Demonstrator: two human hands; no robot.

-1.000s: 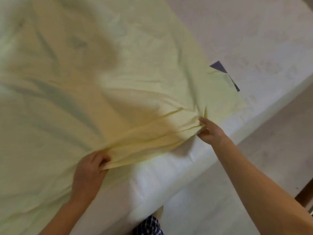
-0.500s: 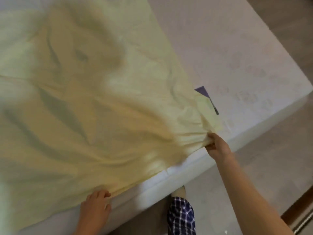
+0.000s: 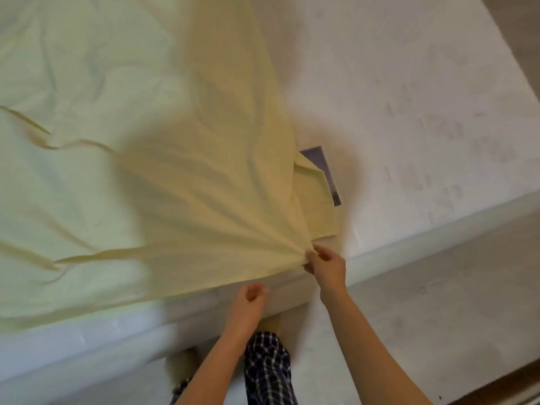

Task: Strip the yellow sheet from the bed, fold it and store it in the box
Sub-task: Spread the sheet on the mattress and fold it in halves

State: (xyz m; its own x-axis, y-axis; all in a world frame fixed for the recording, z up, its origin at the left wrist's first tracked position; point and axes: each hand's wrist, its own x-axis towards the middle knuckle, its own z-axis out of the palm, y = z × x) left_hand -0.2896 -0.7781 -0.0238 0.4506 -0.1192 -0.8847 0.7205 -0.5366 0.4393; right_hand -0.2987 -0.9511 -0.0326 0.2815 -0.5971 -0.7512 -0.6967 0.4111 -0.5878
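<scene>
The yellow sheet (image 3: 122,147) lies over the left and middle of the white mattress (image 3: 423,97). Its folds fan out from one bunched point at the bed's near edge. My right hand (image 3: 325,266) pinches that bunch and holds it taut. A loose corner of the sheet lies folded just beyond the hand. My left hand (image 3: 248,299) is below the sheet's near hem with its fingers curled; whether it holds the hem is unclear. No box is in view.
A dark grey-purple patch (image 3: 323,163) on the mattress peeks out beside the sheet's corner. The bed's white side rail (image 3: 438,232) runs diagonally across the view. My legs in checked trousers (image 3: 267,372) stand on pale floor (image 3: 438,302) against it.
My left hand has slid right along the hem toward my right hand. My right hand has pulled the bunched sheet nearer the bed's edge, and the view has shifted right.
</scene>
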